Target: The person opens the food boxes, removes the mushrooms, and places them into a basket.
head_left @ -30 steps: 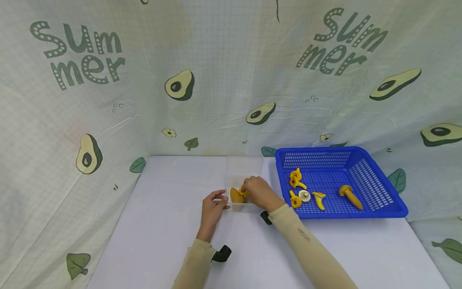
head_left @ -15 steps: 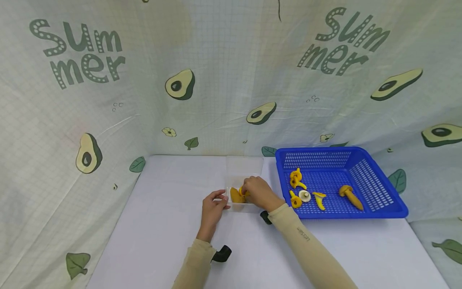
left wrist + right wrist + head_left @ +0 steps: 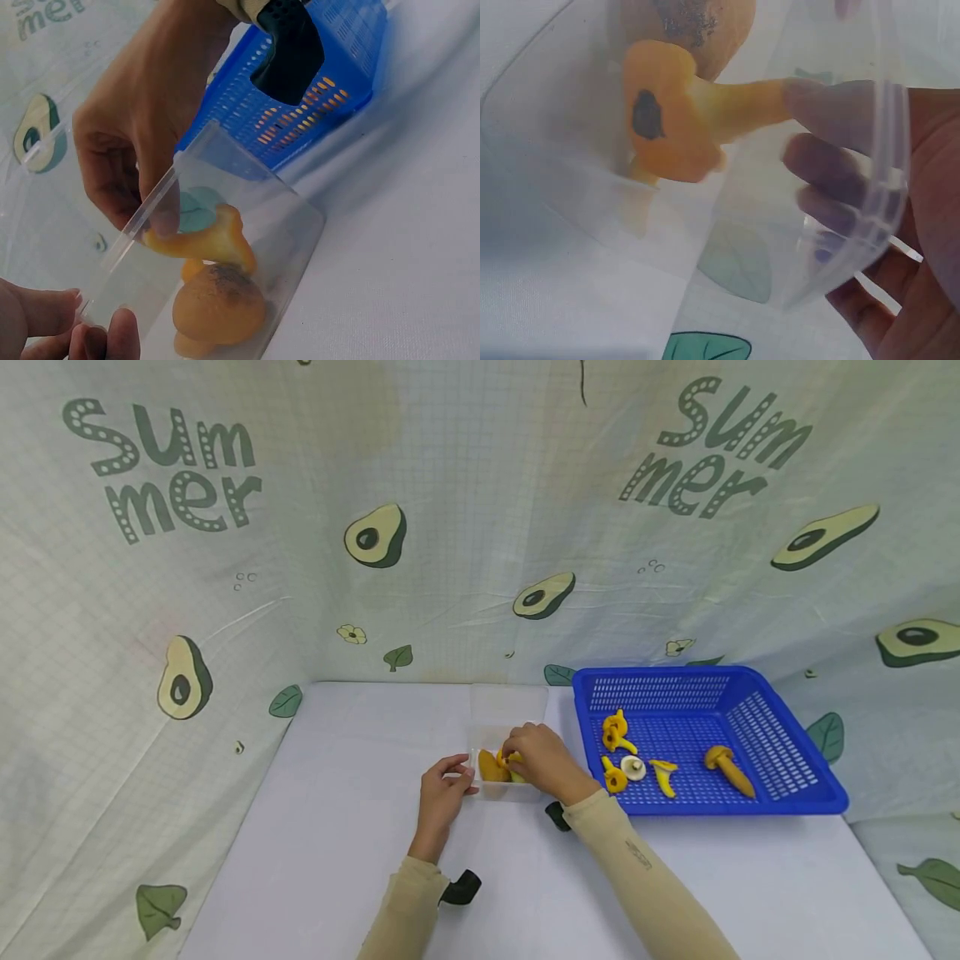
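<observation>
A clear plastic box [image 3: 495, 792] with its lid raised at the back stands mid-table. At its left edge my left hand [image 3: 441, 797] pinches the rim between thumb and fingers. My right hand [image 3: 543, 762] reaches in over the right side and pinches the stem end of a toy yellow chanterelle mushroom [image 3: 214, 244], whose cap is low inside the box. Beside that cap lies a rounded brown mushroom [image 3: 219, 306] with a dark patch. Part of another yellow piece [image 3: 192, 268] shows behind them. Through the wall, the right wrist view shows the chanterelle's cap [image 3: 667, 120] with a dark spot.
A blue plastic basket [image 3: 708, 804] stands to the right, close to the right hand. It holds several yellow chanterelles [image 3: 615, 739], a white mushroom [image 3: 633, 767] and a long-stemmed brown mushroom [image 3: 729, 770]. A printed cloth [image 3: 450, 527] hangs behind the white table [image 3: 322, 827].
My right hand and forearm have shifted slightly to the right, and more yellow shows under the fingers. The left hand keeps its place on the box.
</observation>
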A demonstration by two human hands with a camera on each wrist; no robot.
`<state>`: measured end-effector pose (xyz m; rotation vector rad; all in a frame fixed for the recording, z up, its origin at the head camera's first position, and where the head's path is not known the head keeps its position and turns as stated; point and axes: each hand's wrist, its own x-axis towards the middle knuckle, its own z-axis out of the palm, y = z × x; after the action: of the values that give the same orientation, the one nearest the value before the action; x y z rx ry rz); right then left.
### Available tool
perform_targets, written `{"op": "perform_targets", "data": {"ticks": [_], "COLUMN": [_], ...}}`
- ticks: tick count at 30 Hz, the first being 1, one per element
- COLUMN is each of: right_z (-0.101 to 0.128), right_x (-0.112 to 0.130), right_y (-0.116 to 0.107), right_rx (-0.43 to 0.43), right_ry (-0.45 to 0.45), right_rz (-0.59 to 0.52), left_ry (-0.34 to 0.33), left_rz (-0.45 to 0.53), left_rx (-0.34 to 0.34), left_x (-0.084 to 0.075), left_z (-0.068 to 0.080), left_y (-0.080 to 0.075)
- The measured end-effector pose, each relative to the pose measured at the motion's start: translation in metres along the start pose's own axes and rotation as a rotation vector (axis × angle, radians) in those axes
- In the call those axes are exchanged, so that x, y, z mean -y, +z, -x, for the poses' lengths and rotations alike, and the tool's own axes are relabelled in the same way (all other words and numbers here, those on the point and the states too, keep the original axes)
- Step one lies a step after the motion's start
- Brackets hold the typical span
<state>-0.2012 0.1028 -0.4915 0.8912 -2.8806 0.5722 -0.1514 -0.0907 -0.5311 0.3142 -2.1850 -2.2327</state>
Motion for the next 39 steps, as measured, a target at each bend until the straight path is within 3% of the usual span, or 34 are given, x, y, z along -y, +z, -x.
{"op": "perform_targets", "data": {"ticks": [10, 18, 27, 39], "right_z": [0.015, 0.032, 0.052, 0.077], "right_x": [0.002, -0.002, -0.007, -0.018], "right_y": [-0.015, -0.026, -0.041, -0.054], "right_rx": [-0.194, -0.375, -0.499, -0.571], "right_ry": [-0.016, -0.035, -0.045, -0.038], "right_rz": [-0.036, -0.059, -0.059, 0.016], "left_ry": [0.000, -0.005, -0.003, -0.022], "left_rz": [-0.017, -0.002, -0.036, -0.051], "left_rx": [0.006, 0.016, -0.017, -0.027], "left_x": [-0.004, -0.030, -0.004, -0.002], "left_z": [0.002, 0.017, 0.003, 0.004], "left_y": [0.002, 0.002, 0.003, 0.003]}}
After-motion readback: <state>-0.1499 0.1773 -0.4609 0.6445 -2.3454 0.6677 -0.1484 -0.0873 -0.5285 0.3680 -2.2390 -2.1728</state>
